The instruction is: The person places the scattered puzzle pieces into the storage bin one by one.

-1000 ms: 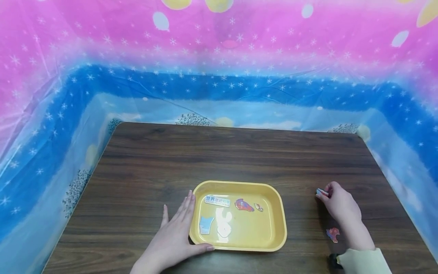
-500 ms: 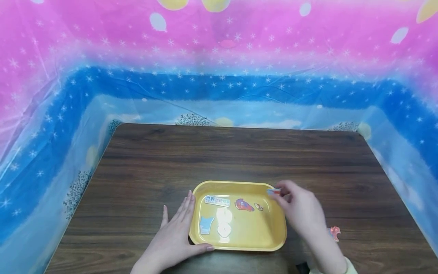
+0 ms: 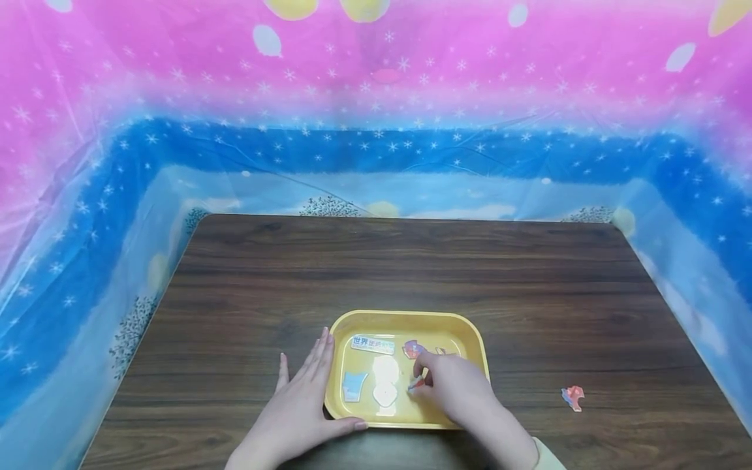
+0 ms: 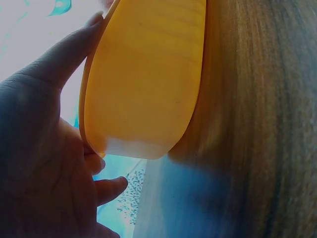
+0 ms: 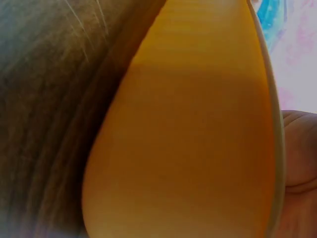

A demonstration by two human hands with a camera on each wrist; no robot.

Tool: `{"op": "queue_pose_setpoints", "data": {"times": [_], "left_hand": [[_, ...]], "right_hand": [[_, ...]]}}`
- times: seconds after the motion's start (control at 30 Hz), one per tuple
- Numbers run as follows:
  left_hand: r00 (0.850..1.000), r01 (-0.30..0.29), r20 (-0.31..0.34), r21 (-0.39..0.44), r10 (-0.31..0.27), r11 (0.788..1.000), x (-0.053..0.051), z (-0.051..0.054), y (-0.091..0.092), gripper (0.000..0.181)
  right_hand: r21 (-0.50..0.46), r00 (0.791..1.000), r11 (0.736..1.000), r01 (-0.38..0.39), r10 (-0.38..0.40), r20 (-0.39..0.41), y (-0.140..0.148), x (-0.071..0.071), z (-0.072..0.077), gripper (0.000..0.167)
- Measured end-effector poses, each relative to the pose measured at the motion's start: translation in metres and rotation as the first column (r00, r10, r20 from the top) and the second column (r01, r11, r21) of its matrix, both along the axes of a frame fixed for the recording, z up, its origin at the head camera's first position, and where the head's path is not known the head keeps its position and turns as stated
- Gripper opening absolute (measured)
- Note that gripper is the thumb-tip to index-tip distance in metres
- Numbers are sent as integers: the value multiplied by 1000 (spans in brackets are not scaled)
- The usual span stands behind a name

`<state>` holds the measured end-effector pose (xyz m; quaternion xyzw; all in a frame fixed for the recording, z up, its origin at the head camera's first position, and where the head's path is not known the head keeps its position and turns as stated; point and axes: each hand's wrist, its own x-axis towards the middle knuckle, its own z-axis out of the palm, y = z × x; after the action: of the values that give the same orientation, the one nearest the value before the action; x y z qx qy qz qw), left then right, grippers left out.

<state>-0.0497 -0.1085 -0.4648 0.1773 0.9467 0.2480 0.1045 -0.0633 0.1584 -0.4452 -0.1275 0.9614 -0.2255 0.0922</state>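
A yellow rectangular tray (image 3: 405,314) sits near the table's front. My left hand (image 3: 296,408) steadies its left side, fingers straight along the rim and thumb at the front edge; the left wrist view shows this hand against the yellow wall (image 4: 143,84). Inside the tray, my right hand (image 3: 467,391) pinches a small flat printed piece (image 3: 416,384) in blue and red, tilted on edge. Around it lie a lettered strip (image 3: 373,344), a light-blue piece (image 3: 354,386), a glare-whitened piece (image 3: 385,393) and a red-purple piece (image 3: 413,349). In the right wrist view the tray wall hides my fingertips.
Another red-and-blue printed piece (image 3: 572,397) lies on the dark wooden table (image 3: 376,267), right of the tray. A pink and blue patterned cloth (image 3: 382,150) hangs behind and beside the table.
Carrying the pinched piece, my right hand has moved left from the table at the right, over the tray's rim and down inside. My left hand has stayed at the tray's left side.
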Motion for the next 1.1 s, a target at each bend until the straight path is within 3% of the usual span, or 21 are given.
{"op": "queue_pose_setpoints", "data": {"times": [0.1, 0.4, 0.77, 0.83, 0.97, 1.1], "left_hand": [[1000, -3, 8, 3, 3, 1000, 0, 0, 0, 132], [1000, -2, 14, 8, 1, 1000, 1, 1, 0, 133], [1000, 2, -4, 1, -2, 1000, 0, 1, 0, 132], [1000, 1, -3, 4, -1, 1000, 0, 1, 0, 132], [1000, 2, -5, 3, -2, 1000, 0, 0, 0, 133], [1000, 2, -5, 0, -2, 1000, 0, -1, 0, 134]], "right_hand": [[30, 1000, 1000, -8, 7, 14, -4, 1, -3, 26], [111, 999, 994, -1, 6, -49, -9, 2, -11, 25], [130, 997, 991, -16, 26, -73, -7, 2, -5, 13], [124, 997, 992, -3, 13, -78, -5, 4, -2, 11], [88, 988, 994, 69, -55, -145, 3, 10, 9, 22], [-6, 954, 990, 143, -140, -265, 25, 13, 22, 30]]}}
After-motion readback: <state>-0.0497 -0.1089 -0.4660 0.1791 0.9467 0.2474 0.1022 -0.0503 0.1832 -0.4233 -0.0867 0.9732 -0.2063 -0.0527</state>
